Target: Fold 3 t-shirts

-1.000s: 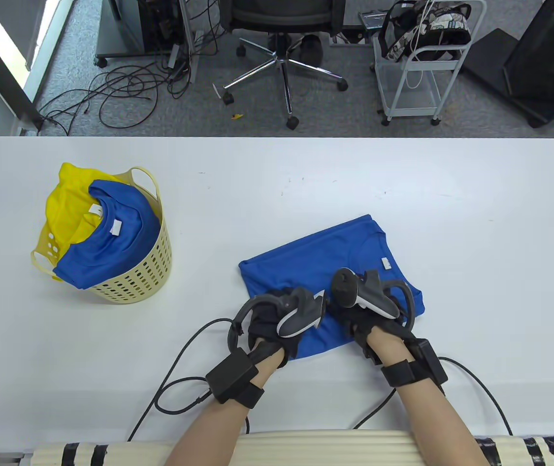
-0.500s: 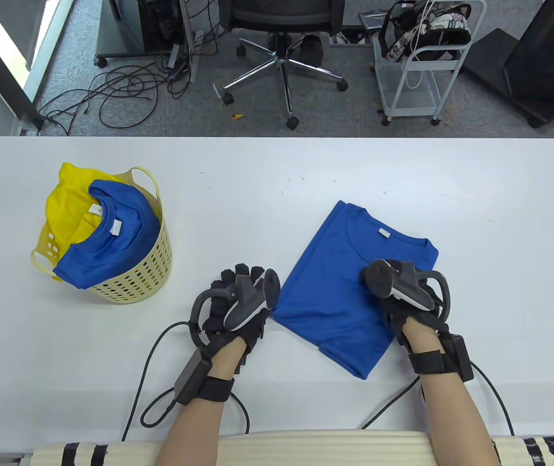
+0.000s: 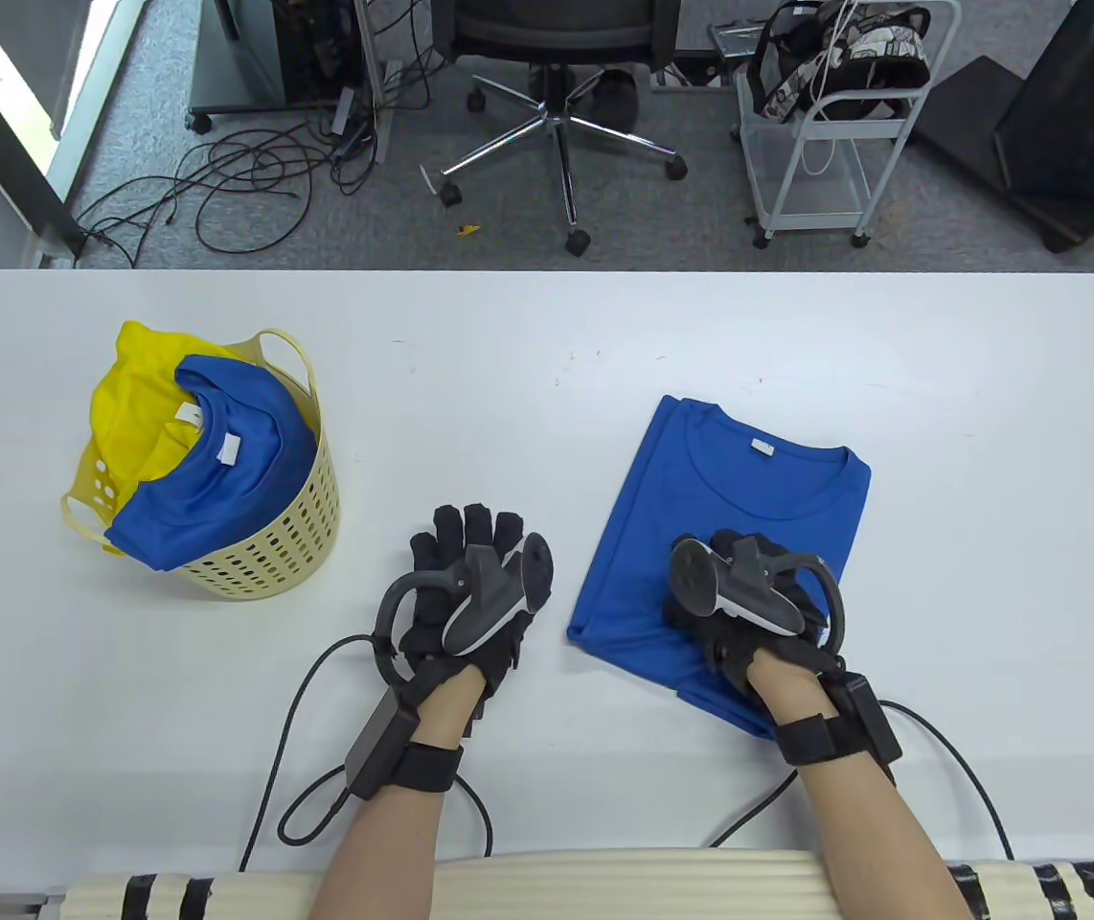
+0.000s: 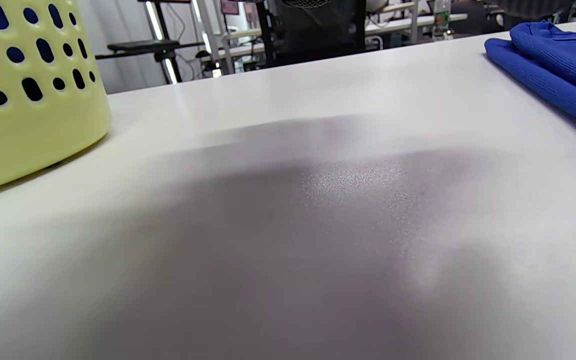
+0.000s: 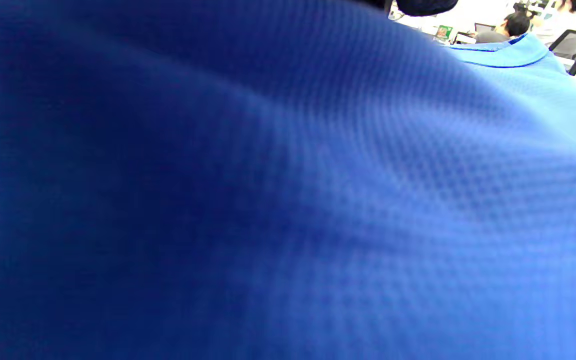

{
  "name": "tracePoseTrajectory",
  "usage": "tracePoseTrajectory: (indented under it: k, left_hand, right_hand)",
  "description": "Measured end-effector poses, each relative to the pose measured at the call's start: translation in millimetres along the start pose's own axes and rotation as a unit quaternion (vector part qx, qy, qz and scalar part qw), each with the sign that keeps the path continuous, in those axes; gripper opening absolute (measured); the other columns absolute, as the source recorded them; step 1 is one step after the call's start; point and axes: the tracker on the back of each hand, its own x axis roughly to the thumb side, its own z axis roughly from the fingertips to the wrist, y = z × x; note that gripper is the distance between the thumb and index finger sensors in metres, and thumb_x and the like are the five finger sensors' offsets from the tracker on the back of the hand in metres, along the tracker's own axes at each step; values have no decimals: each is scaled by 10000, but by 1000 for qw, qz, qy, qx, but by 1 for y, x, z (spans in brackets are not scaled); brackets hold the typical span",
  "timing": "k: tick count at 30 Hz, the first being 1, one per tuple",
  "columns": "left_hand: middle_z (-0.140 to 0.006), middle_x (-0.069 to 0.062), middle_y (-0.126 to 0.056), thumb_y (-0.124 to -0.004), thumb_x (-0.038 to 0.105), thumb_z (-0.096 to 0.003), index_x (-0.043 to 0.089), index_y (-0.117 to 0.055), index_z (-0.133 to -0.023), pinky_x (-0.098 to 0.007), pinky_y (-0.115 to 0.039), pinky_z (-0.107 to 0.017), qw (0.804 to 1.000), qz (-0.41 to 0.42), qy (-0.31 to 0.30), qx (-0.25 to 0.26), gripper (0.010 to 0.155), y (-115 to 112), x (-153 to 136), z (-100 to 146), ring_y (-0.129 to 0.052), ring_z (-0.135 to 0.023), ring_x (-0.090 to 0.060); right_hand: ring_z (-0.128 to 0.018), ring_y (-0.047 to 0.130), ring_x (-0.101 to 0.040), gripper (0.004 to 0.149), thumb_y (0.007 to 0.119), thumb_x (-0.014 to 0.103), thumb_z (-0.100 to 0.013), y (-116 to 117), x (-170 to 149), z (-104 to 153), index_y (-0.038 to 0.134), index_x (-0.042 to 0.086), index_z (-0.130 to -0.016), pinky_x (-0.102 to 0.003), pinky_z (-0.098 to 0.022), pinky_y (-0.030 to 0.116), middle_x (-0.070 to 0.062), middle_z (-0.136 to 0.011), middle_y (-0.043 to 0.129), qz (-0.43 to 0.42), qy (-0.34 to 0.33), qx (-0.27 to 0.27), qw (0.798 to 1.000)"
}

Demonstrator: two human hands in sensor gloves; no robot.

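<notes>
Three t-shirts, two blue, one yellow; one basket.

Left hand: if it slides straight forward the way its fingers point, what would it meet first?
Probably nothing: ahead of the left hand lies bare table, with the basket left and the folded blue t-shirt right of that line.

A white worktop carries a folded blue shirt under the right hand, a yellow basket well off beyond the left hand, which lies flat on it, and black cables behind both wrists.
</notes>
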Motion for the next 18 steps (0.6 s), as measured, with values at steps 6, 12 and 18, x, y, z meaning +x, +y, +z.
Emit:
tracePoseTrajectory:
  k: [6,12,18]
  left_hand:
    - [-1169,17,-370,-636,691,-365,395,-343,-1057,-532,-404,-804,1000,5,6,-3,807,-1,-4,-1,-370,-1133,-305]
    - [-1170,18,-367,-638,690,-365,393,-344,-1057,-533,-405,-803,1000,7,8,-4,808,-1,-5,-1,-369,-1133,-307]
    - [-1170,18,-368,-640,689,-364,397,-344,-1056,-536,-399,-805,1000,9,9,-1,807,-2,-4,-2,-366,-1134,-308]
  right_hand:
    - [-870,505,-456,685,831,345,-338,-4,-28,-1,538,245,-950,-641,-662,440,-183,-1000,445,-26,36,12,999]
    - [-874,483,-461,663,848,211,-359,3,-82,2,540,221,-946,-644,-665,422,-196,-1006,400,-45,130,-1,990]
    - [-950,362,-529,732,744,495,-384,2,-96,13,416,248,-990,-708,-682,369,-206,-1085,235,-128,153,-71,977]
